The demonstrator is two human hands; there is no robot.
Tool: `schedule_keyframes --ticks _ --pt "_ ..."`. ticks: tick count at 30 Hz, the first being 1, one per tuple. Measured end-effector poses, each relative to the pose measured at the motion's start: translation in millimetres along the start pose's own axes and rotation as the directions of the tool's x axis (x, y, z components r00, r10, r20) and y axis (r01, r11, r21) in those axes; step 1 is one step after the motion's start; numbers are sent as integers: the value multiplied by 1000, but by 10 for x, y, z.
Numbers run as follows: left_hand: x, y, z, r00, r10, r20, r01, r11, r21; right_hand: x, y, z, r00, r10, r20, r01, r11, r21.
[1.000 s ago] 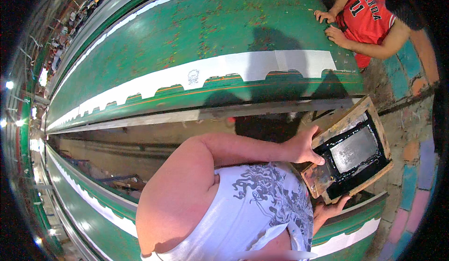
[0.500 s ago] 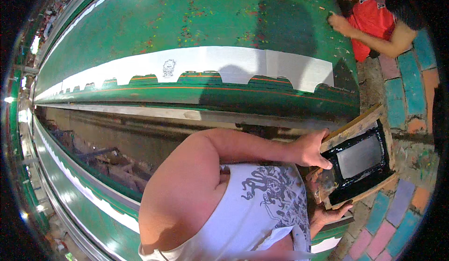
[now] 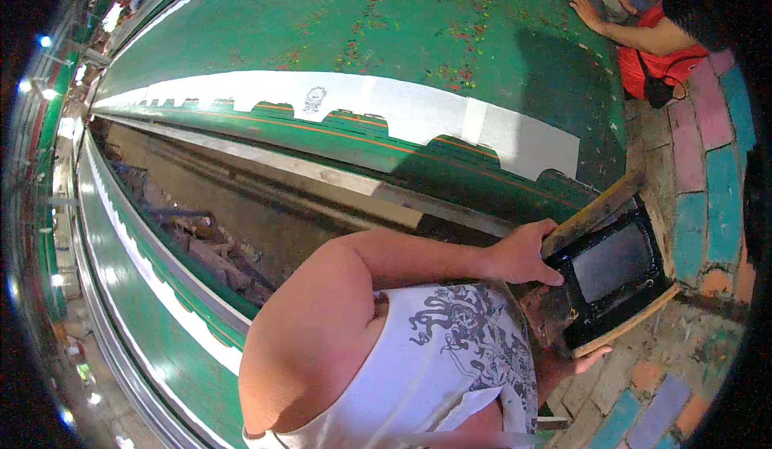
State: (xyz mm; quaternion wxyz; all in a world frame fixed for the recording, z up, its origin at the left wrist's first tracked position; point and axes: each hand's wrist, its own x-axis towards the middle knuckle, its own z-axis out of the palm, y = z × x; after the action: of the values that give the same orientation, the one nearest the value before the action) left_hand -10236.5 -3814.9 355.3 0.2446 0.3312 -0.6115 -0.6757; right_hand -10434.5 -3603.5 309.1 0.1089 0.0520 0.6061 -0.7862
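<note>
A wooden screen-printing frame (image 3: 615,264), with a grey mesh window and a wet black inked border, is held tilted at the right. My left hand (image 3: 524,254) is closed around its upper left side, the thumb lying over the inside edge. From below, my right hand (image 3: 581,360) bears the frame's lower wooden rail; its fingertips stick out past the rail and the palm is mostly hidden. Beyond the frame, a long green table (image 3: 450,39) carries a strip of white fabric (image 3: 410,111) with scalloped cut-outs and one small dark printed motif (image 3: 314,99).
At the upper right another person in a red top (image 3: 643,71) leans at the table, one hand (image 3: 589,12) on its edge. A gap with a ledge (image 3: 322,167) separates this table from a second green table (image 3: 153,320). Coloured paving bricks (image 3: 700,240) cover the floor at right.
My view has turned, so the table slants more steeply. Both hands still hold the frame, which sits nearly where it was in view. The other person appears farther up and right.
</note>
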Motion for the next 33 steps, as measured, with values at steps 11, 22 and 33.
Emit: schedule_keyframes --ticks 11,22,33 --pt "-145 91 5 988 -22 -150 19 1000 -21 982 512 -540 339 -455 824 869 486 -90" --pt "-24 11 -218 984 -23 -176 16 999 -39 1375 606 -485 151 -428 891 938 347 8" --pt "415 63 -359 999 -48 10 49 971 -232 739 258 -62 458 -446 769 877 370 -307"
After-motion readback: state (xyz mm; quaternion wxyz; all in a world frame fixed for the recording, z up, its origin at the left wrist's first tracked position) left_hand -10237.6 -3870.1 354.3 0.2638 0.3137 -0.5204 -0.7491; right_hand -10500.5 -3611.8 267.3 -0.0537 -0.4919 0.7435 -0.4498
